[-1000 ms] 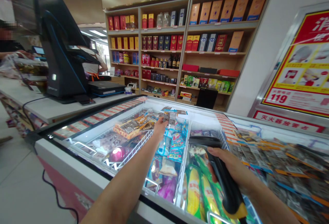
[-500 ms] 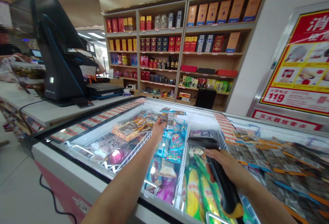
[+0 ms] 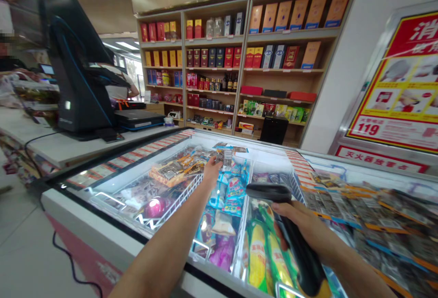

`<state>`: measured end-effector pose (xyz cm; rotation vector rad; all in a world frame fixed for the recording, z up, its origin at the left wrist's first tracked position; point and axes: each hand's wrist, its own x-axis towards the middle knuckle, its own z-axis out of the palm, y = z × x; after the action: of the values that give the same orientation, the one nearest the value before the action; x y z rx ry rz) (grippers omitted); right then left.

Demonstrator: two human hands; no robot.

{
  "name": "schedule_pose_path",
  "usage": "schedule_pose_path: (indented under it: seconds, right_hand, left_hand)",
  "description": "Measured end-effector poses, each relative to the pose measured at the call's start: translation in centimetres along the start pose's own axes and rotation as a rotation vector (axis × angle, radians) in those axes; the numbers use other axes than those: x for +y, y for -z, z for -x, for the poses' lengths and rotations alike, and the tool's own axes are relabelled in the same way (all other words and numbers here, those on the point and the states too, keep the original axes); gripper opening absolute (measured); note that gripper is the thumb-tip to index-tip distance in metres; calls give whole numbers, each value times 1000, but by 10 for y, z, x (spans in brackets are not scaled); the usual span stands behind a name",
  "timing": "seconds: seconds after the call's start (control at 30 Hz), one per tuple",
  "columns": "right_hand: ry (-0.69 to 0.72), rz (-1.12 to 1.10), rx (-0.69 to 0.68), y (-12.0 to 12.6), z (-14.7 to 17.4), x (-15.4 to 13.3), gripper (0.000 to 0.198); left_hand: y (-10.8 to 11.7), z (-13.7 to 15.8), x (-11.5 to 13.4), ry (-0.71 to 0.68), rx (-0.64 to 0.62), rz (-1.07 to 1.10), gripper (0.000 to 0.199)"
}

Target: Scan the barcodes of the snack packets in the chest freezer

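My left arm stretches over the glass-topped freezer point(image 3: 263, 151), and my left hand point(image 3: 212, 168) pinches a small dark packet point(image 3: 226, 159) with a light label on it. My right hand point(image 3: 301, 218) is wrapped round the handle of a black handheld barcode scanner point(image 3: 270, 191), whose head points toward the packet. Blue ice-cream wrappers point(image 3: 232, 188) lie in the freezer below my left hand. Under the scanner are yellow-and-green corn-shaped packs point(image 3: 258, 250).
Many dark packets with orange and blue edges point(image 3: 376, 211) are piled on the right. A black checkout terminal point(image 3: 82, 74) stands on the left counter point(image 3: 41, 145), with people behind it. Shelves of boxed goods point(image 3: 219, 58) line the back wall beside a red-and-yellow sign point(image 3: 404, 92).
The scanner has shifted slightly left and tilted in my right hand. My left hand keeps the packet in nearly the same place.
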<state>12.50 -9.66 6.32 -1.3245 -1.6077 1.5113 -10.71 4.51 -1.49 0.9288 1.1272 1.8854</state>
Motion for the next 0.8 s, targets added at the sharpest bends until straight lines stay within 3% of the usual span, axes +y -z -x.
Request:
schedule_pose_path:
  seconds: [0.8]
  right_hand:
    - [7,-77,-25,-1,4,-1,33]
  left_hand:
    - [-3,3,3,-23,50,-26,30]
